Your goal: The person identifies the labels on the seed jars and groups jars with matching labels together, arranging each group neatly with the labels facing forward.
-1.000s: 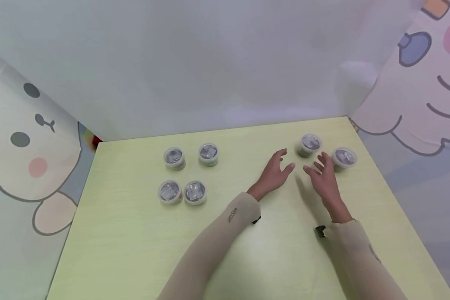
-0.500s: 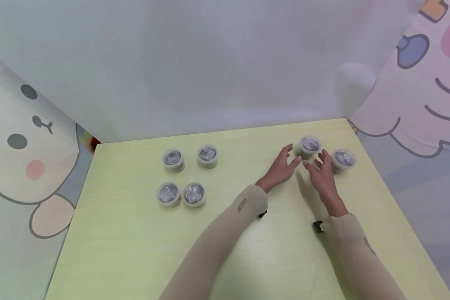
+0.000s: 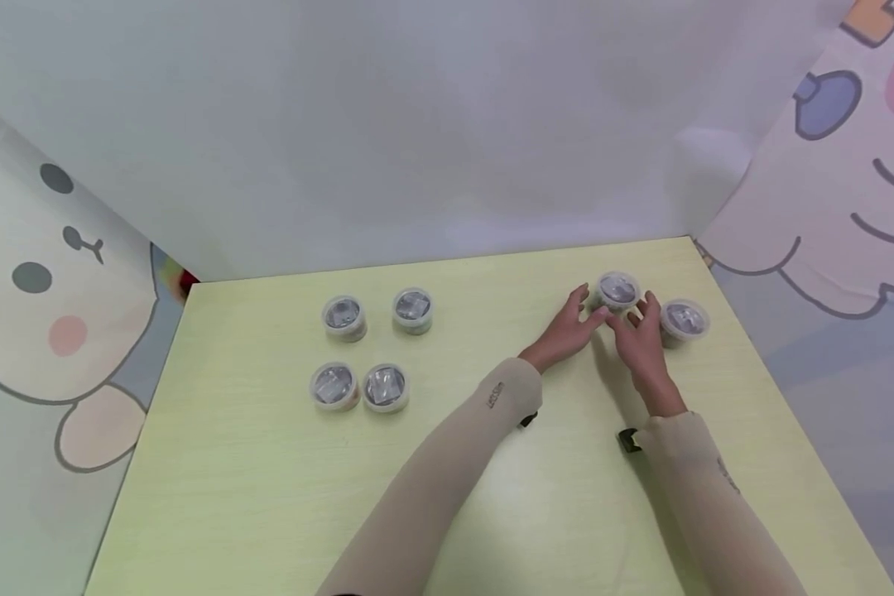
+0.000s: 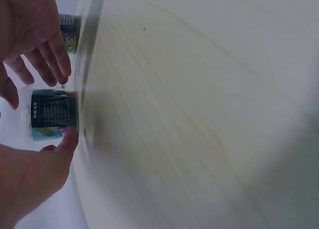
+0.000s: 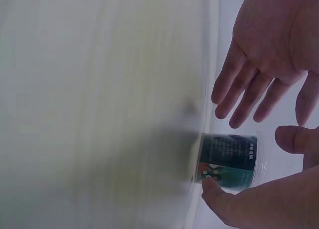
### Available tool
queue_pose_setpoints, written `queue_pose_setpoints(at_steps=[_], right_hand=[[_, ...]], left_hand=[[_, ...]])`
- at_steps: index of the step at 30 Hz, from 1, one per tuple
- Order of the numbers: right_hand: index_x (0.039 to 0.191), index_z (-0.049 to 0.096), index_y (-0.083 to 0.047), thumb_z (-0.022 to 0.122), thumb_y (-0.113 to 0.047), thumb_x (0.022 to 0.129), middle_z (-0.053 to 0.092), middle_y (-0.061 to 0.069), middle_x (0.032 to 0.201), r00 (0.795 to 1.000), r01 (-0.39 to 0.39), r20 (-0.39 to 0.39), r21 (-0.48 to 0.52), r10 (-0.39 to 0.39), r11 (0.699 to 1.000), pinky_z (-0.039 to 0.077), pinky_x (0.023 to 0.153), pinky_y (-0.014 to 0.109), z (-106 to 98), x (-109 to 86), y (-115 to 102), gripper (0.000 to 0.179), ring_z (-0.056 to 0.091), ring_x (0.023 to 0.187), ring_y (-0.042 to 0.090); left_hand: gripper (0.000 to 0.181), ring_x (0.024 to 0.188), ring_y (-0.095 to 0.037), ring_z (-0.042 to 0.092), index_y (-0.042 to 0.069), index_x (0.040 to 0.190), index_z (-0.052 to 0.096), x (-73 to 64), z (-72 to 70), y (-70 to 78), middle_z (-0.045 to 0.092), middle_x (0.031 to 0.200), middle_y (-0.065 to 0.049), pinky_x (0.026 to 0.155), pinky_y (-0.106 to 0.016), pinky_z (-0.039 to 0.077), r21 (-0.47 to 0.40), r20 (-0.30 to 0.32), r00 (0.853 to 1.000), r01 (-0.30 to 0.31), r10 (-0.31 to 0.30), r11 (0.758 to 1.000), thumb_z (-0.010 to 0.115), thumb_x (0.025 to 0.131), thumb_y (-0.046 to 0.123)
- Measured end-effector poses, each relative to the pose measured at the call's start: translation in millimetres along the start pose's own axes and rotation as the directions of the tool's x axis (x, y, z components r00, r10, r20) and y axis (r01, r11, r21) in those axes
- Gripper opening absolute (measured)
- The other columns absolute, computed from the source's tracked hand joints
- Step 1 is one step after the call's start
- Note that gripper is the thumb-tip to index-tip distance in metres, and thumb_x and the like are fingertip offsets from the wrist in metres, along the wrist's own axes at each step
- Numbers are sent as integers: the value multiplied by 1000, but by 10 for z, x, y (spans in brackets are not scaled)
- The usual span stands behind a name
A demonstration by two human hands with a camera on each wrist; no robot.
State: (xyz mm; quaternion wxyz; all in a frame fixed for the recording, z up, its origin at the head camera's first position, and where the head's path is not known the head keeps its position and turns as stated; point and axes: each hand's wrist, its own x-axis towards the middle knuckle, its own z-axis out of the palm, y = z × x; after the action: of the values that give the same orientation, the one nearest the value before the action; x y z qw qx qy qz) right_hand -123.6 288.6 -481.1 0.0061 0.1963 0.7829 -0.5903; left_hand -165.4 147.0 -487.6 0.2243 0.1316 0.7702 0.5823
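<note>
Legibly "LetsSlim" on sleeve (image 3: 447,476), labelled cup (image 4: 52,109) between hands (image 3: 564,331) (image 3: 641,343)

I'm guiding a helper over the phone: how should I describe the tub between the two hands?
Start on the pale yellow table and look to its far right. There, find the round, lidded tub with a dark green label. Unlike the neighbouring tub on its right, it stands between the fingers of the left hand and right hand.

Both arms (image 3: 447,472) extend forward, fingers (image 5: 252,98) parted and relaxed.
</note>
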Motion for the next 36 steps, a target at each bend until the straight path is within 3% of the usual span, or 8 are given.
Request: queue_pose_setpoints(at_steps=[10,15,21,25,31,36], right_hand=[[170,-9,-14,52,-24,109,5,20,176,1000,15,13,35,-15,999,27,128,53,-13,64,-20,87,16,161,39],[170,-5,-12,51,-23,109,9,23,174,999,33,20,53,-34,998,32,126,51,-4,79,-25,83,22,159,40],[169,2,-8,56,-20,108,18,26,171,998,61,6,3,-61,998,37,123,52,-2,60,-16,82,29,155,44],[168,8,-7,57,-17,108,24,26,169,997,79,-5,-7,-79,997,42,120,48,43,30,-29,78,37,151,43],[168,13,-6,53,-15,110,31,26,166,994,103,-26,-12,-104,995,48,112,36,101,-19,-83,71,44,147,41],[167,18,-5,53,-15,110,36,25,164,992,125,-20,-29,-125,992,48,111,40,120,-89,-100,68,45,146,41]], left_hand=[[73,158,-21,32,20,171,15,55,10,28,24,175,0,126,-38,32,-42,55,998,30,-27,999,47,112,49],[73,159,-20,28,18,171,15,69,27,38,24,175,-2,127,-36,29,-41,65,998,11,-8,999,46,112,47],[68,157,-24,32,10,168,24,66,54,9,30,172,-12,126,-35,31,-18,1,999,-39,39,999,49,113,40],[62,158,-24,29,7,163,30,33,58,-12,30,172,-12,127,-34,28,-6,-60,995,-78,77,997,50,112,37],[56,156,-23,34,5,157,35,-57,38,17,37,169,-12,126,-33,29,-22,-139,981,-142,138,990,53,111,33],[54,151,-20,41,3,153,40,-171,20,17,46,159,-17,124,-30,33,-24,-199,967,-167,159,986,57,109,31]])
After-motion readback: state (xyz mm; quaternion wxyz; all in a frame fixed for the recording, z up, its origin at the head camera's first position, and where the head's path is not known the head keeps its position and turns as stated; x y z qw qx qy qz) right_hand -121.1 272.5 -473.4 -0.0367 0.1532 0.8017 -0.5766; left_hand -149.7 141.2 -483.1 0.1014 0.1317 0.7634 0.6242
